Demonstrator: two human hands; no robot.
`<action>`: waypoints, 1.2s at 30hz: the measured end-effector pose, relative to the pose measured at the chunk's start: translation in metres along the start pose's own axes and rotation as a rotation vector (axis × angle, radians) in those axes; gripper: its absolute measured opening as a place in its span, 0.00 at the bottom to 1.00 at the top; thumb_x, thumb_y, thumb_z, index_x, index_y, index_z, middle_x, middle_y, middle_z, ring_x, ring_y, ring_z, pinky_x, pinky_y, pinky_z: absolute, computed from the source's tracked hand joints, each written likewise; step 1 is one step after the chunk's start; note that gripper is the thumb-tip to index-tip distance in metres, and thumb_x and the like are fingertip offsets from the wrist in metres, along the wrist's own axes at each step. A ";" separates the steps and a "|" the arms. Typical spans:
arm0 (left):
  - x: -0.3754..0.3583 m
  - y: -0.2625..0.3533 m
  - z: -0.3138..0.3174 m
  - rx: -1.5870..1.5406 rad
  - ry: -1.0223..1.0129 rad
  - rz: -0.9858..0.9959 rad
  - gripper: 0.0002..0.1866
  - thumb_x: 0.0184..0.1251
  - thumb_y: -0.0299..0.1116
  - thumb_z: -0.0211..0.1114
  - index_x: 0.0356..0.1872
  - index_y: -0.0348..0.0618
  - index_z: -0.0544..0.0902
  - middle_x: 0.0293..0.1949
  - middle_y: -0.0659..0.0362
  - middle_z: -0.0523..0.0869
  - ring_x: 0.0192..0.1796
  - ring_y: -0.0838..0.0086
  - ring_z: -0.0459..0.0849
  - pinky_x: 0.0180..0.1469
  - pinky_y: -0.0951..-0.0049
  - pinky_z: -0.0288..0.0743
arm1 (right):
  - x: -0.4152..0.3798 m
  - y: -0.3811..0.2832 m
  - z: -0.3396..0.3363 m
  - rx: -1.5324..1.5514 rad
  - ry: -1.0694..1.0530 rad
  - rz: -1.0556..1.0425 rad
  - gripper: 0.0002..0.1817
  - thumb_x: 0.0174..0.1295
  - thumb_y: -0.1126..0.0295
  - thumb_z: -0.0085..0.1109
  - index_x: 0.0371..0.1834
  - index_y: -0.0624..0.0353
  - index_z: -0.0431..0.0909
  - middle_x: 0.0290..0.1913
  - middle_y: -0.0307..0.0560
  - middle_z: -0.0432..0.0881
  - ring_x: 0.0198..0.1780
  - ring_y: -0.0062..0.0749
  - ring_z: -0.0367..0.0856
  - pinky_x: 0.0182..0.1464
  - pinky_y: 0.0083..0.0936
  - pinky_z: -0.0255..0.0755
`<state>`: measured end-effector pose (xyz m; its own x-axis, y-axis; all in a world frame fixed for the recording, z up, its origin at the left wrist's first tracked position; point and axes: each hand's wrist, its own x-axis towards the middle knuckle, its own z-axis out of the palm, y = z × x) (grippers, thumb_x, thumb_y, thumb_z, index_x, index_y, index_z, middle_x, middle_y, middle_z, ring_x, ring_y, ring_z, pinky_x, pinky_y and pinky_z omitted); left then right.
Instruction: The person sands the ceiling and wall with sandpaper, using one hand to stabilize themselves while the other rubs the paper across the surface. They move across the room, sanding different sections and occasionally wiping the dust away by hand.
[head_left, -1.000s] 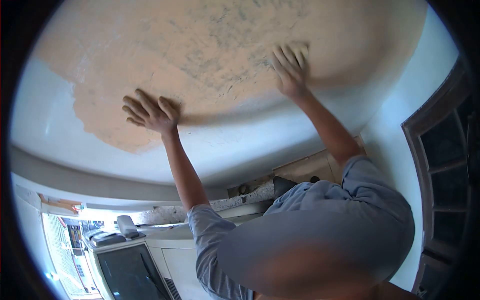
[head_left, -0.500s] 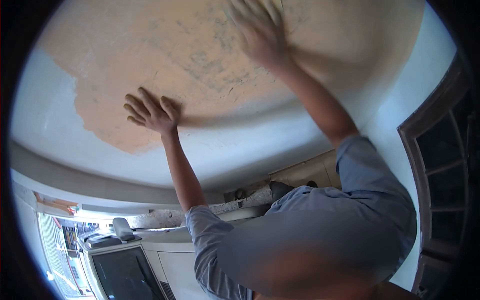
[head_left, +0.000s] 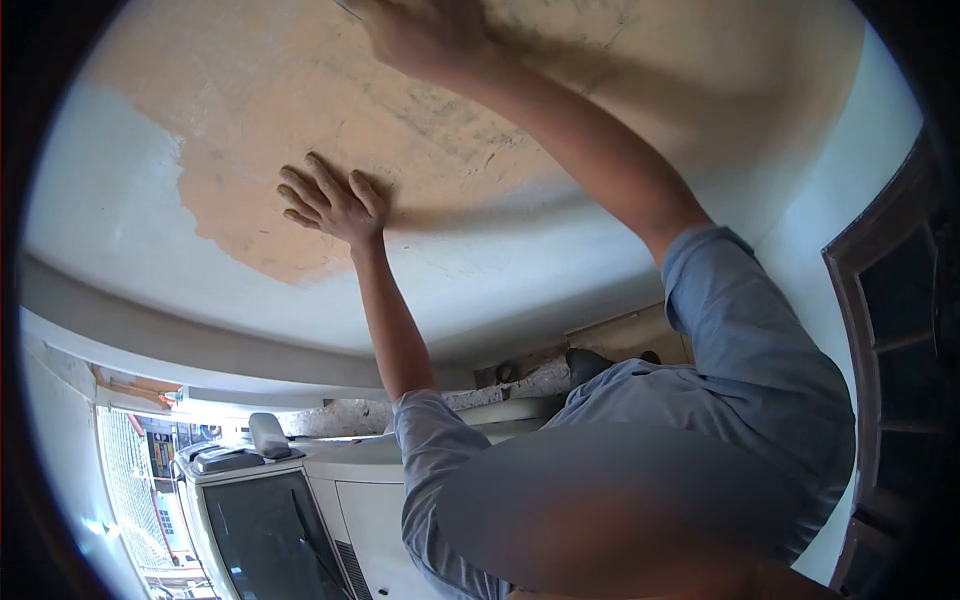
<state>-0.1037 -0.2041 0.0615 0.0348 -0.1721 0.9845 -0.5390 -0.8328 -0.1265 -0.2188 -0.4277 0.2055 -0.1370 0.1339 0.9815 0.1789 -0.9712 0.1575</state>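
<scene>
My left hand [head_left: 340,208] lies flat on the wall with its fingers spread and nothing in it; the fingertips are coated in tan dust or paste. It rests on a large tan-orange patch [head_left: 230,205] with grey smudges, which covers much of the white wall [head_left: 100,190]. Higher up on the patch is my right hand [head_left: 425,38], its fingers partly cut off by the top edge. A thin edge of something shows by these fingers, too little to identify.
A light-coloured vehicle [head_left: 375,520] with a dark windshield and a mirror stands at the lower left. A brown-framed glazed door or window [head_left: 860,270] is on the right. A ledge [head_left: 200,345] runs along the wall; rubble [head_left: 350,418] lies below it.
My right hand has moved left and slightly up across the patch. My left hand stays on the wall at about the same spot, while the view has shifted a little.
</scene>
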 end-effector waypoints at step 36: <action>0.001 0.008 -0.025 -0.132 -0.104 -0.054 0.32 0.68 0.47 0.55 0.71 0.46 0.66 0.74 0.42 0.57 0.77 0.45 0.50 0.73 0.43 0.42 | -0.073 -0.074 0.019 0.030 -0.221 -0.044 0.24 0.55 0.74 0.56 0.58 0.53 0.78 0.64 0.37 0.76 0.67 0.28 0.69 0.71 0.40 0.57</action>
<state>-0.1294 -0.1980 0.0647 0.1499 -0.1881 0.9706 -0.6397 -0.7670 -0.0498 -0.2035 -0.3623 0.1247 0.0707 0.2189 0.9732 0.2070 -0.9576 0.2003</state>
